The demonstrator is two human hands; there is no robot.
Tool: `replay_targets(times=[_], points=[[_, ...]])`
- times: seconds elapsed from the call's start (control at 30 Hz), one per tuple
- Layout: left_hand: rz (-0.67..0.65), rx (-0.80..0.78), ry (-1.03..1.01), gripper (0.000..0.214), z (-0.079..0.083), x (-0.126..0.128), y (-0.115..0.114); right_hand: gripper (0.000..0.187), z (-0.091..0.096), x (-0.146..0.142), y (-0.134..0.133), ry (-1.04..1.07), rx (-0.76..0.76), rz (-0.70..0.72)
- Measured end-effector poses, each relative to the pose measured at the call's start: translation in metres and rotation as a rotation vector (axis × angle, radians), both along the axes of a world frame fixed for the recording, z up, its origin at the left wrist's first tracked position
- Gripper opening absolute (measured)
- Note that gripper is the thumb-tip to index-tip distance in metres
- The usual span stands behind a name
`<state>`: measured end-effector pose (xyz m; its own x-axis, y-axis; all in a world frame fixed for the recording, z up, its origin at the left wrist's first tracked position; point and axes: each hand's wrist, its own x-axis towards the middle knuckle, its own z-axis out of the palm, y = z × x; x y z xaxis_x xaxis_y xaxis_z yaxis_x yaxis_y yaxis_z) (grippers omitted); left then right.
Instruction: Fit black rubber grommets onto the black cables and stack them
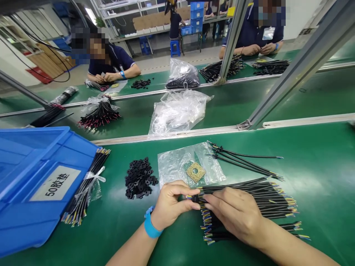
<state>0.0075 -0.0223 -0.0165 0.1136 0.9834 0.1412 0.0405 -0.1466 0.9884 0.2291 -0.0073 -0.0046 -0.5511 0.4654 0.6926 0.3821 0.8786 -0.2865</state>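
My left hand (170, 203), with a blue band at the wrist, pinches a small black rubber piece (195, 198) between thumb and index finger. Coloured wire ends (189, 197) of a black cable stick out on its left side. My right hand (235, 214) is closed on the cable just right of the rubber piece; the fingers hide most of it. Under and beyond the right hand lies a row of black cables (274, 203) with stripped blue and yellow ends. Left of my hands is a heap of black rubber pieces (140, 177).
A yellow sponge (191, 175) rests on a clear plastic bag (173, 159). Several cables with black pieces near one end (246, 162) lie behind. At left stand a blue bin (16, 218) and a tied cable bundle (90, 181). A metal post (291, 62) rises at right; co-workers sit opposite.
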Motion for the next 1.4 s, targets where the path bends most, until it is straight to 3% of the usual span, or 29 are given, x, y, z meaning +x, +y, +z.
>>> replay_targets(times=[0.07,0.33,0.53,0.8,1.03,1.17,1.3,1.33,1.4], points=[[-0.021,0.023,0.031,0.027,0.003,-0.002,0.0,0.011,0.0,-0.005,-0.002,-0.001,-0.093,-0.002],[-0.182,0.044,0.059,0.024,0.012,-0.012,0.001,0.026,0.0,-0.006,-0.004,-0.066,-0.424,0.146],[-0.174,0.084,0.057,0.028,0.011,-0.014,0.002,0.026,0.007,-0.006,-0.004,0.012,-0.532,0.169],[-0.159,0.015,0.029,0.025,0.005,-0.004,0.001,0.026,0.002,-0.009,-0.007,0.063,-0.569,0.174],[-0.107,0.113,0.137,0.027,0.001,0.004,-0.002,0.034,-0.001,-0.013,-0.007,0.064,-0.669,0.18],[-0.118,0.156,0.149,0.026,0.0,0.003,-0.001,0.039,-0.001,-0.015,-0.004,0.075,-0.603,0.191],[-0.173,0.152,0.095,0.049,0.002,-0.014,0.004,0.034,0.006,-0.013,-0.002,0.058,-0.331,0.09],[-0.122,0.157,0.065,0.059,0.003,-0.023,0.006,0.032,0.009,-0.01,-0.001,0.043,-0.264,0.048],[0.152,0.174,-0.022,0.062,0.005,-0.043,0.011,0.029,0.013,-0.003,0.003,0.003,-0.145,-0.041]])
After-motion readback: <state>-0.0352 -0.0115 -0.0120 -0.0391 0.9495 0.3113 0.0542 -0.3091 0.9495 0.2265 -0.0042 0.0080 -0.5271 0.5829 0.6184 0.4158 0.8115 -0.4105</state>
